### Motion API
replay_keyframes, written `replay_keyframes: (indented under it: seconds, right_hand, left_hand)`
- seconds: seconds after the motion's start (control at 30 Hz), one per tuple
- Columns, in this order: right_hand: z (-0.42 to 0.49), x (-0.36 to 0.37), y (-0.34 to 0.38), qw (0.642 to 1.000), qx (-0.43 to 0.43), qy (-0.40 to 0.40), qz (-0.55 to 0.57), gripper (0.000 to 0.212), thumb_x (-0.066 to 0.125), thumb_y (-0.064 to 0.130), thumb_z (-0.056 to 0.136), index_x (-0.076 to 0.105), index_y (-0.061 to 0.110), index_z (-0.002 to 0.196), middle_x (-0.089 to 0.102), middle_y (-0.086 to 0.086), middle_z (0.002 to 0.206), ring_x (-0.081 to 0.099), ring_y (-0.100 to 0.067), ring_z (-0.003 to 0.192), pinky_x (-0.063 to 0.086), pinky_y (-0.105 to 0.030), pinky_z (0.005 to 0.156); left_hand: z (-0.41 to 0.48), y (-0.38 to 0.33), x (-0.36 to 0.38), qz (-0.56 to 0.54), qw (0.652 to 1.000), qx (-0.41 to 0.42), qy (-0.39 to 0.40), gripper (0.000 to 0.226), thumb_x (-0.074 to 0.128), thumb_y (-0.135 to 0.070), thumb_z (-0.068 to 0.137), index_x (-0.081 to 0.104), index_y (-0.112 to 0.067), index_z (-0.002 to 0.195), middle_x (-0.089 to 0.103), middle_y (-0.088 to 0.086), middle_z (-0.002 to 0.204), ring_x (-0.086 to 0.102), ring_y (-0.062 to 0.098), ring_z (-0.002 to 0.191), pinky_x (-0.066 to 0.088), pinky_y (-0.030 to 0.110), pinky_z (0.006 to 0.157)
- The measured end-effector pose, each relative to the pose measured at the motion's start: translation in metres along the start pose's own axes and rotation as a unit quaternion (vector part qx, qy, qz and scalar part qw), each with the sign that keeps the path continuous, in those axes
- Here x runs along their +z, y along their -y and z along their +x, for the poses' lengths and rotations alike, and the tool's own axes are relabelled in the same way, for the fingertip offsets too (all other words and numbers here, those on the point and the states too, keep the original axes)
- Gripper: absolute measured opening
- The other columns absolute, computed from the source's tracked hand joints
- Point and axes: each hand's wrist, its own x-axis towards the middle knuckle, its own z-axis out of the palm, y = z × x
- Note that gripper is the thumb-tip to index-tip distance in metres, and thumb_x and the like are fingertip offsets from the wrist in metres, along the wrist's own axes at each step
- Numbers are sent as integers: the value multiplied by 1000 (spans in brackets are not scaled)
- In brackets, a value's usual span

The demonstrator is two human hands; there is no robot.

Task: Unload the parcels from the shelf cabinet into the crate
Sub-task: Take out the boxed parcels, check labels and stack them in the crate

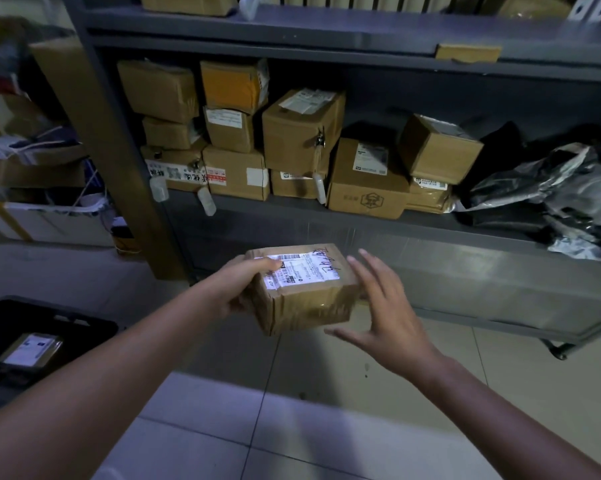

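Note:
A small taped cardboard parcel [306, 289] with a white label on top is held in the air in front of the grey shelf cabinet [326, 46]. My left hand [238, 285] grips its left side, thumb on the label. My right hand [382, 306] is at the parcel's right side with fingers spread and straight; whether it touches the box is unclear. Several cardboard parcels [302, 133] are stacked on the middle shelf. The black crate [84, 322] sits on the floor at lower left with one labelled parcel [31, 349] inside.
Black and grey plastic mail bags [551, 188] lie on the shelf's right end. Boxes and papers [32, 161] are piled to the left of the cabinet. A wooden plank [101, 140] leans against the cabinet's left post. Tiled floor [309, 427] lies below.

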Motion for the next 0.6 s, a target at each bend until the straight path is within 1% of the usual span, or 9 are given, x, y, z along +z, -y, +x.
replay_keyframes:
  seconds: [0.07,0.1,0.17,0.23,0.3,0.37,0.5,0.53,0.6]
  right_hand:
    - [4,-2,7,973,162,-33,159,107,66,73,66,20,35,154,24,4,160,28,-14,144,30,-39,118]
    - [7,-2,9,936,247,-48,247,108,67,74,62,25,32,153,34,-1,155,40,-18,137,40,-42,113]
    - [12,-2,12,828,390,-11,402,110,69,74,55,34,27,148,49,-7,142,57,-24,119,54,-44,96]
    - [13,-1,14,749,429,51,502,102,71,74,54,43,27,140,55,-8,134,63,-27,110,57,-43,87]
    - [14,0,15,712,412,71,564,79,73,67,66,51,28,132,62,-8,128,66,-29,109,56,-45,87]
    - [17,3,16,693,395,59,600,60,73,53,79,57,25,129,70,-7,121,70,-30,106,56,-45,86]
    - [19,-2,10,690,370,31,622,49,74,25,85,57,19,131,73,-9,116,72,-33,99,59,-40,78]
    - [20,-5,9,700,357,19,618,51,75,18,84,55,21,131,74,-8,114,73,-30,96,60,-38,73]
    - [20,-10,10,749,325,-1,577,69,80,7,78,45,29,134,73,-3,114,73,-23,98,60,-33,70]
  left_hand:
    - [2,3,-4,-39,999,20,-7,41,75,-34,82,59,-25,119,76,6,101,73,28,97,55,45,84]
    - [0,2,-4,-60,998,27,-12,45,77,-33,82,56,-25,121,76,7,103,73,28,98,56,46,84]
    - [-3,2,-3,-105,994,39,-9,48,77,-29,83,52,-23,125,75,8,107,74,27,95,60,42,76]
    - [-4,3,-3,-136,989,44,22,56,77,-28,83,50,-21,131,74,10,109,73,28,97,60,46,79]
    - [-6,4,1,-127,989,51,62,62,79,-28,80,48,-19,133,74,11,111,72,30,100,58,50,84]
    - [-10,8,9,-95,991,42,82,64,81,-28,75,49,-16,129,75,12,107,73,29,98,59,48,83]
    - [-16,11,14,23,995,34,93,69,90,-40,60,58,-15,115,77,4,96,73,23,92,57,49,86]
    - [-16,10,11,63,994,34,88,68,90,-47,58,60,-16,111,77,2,96,72,22,94,54,51,92]
    - [-19,7,6,103,991,24,87,62,79,-57,68,63,-17,113,76,1,101,69,21,99,46,51,98]
